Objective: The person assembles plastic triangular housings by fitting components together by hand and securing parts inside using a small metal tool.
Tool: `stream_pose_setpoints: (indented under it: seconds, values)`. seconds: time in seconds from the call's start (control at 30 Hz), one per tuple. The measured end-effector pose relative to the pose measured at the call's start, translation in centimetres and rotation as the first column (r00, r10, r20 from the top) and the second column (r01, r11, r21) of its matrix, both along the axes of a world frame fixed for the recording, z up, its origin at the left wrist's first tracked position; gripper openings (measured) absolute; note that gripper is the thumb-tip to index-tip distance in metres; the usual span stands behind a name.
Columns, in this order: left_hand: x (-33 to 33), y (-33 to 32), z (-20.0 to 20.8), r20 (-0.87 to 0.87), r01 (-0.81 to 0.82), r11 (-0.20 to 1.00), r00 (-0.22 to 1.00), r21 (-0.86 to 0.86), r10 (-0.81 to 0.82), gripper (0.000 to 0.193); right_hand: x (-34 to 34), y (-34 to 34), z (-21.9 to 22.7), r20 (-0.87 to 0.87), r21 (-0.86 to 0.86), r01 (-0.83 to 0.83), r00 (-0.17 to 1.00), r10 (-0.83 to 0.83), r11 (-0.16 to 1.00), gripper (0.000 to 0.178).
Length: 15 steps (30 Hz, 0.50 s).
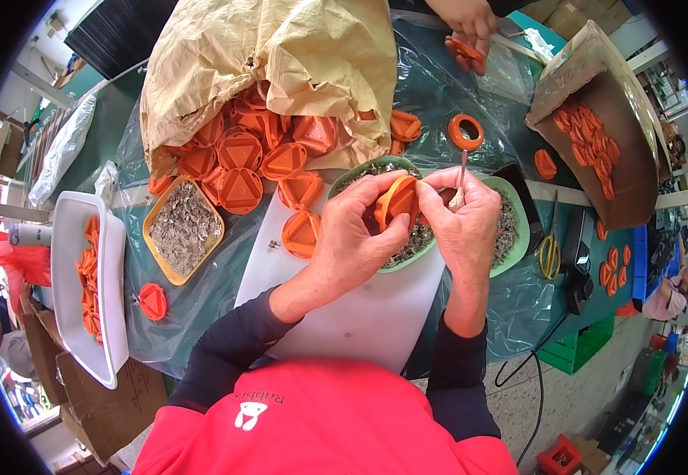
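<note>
My left hand [357, 229] is closed round a round orange plastic part [397, 202], tilted on its edge above the white board. The thumb and forefinger of my right hand [464, 226] pinch at the part's right rim. Between my right fingers is also a slim tool [461, 178] with a thin metal shaft pointing away from me; its exact kind does not show. Below my hands lies a green bowl [379, 165] of small metal pieces, partly hidden. To its right sits another green bowl [523, 226] with similar pieces. Orange parts [301, 234] lie on the white board [336, 317].
A yellow sack [280, 47] spills orange parts at the back. Left are a yellow tray [171, 273] of small metal pieces and a white bin [114, 309]. Right are scissors [550, 255] and a cardboard box [637, 158]. Another person's hand [470, 36] holds an orange piece.
</note>
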<state>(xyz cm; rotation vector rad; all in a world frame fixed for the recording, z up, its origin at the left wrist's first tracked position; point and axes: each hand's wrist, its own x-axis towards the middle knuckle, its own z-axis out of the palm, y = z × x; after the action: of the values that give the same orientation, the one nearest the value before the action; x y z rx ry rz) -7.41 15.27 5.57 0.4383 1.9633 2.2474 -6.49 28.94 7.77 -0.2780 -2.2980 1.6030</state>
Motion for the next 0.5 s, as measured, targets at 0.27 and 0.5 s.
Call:
stream_pose_setpoints:
  seconds: [0.27,0.5]
  values:
    - [-0.06,0.14,-0.22,-0.07,-0.013,1.0,0.997,-0.02,0.012,0.036,0.2,0.47,0.5,0.002,0.061,-0.067,0.998,0.068,0.996,0.004]
    - [-0.04,0.12,0.01,-0.053,-0.009,0.999,0.999,-0.045,0.006,0.035,0.25,0.37,0.36,0.013,0.14,-0.044,0.999,0.043,0.989,0.005]
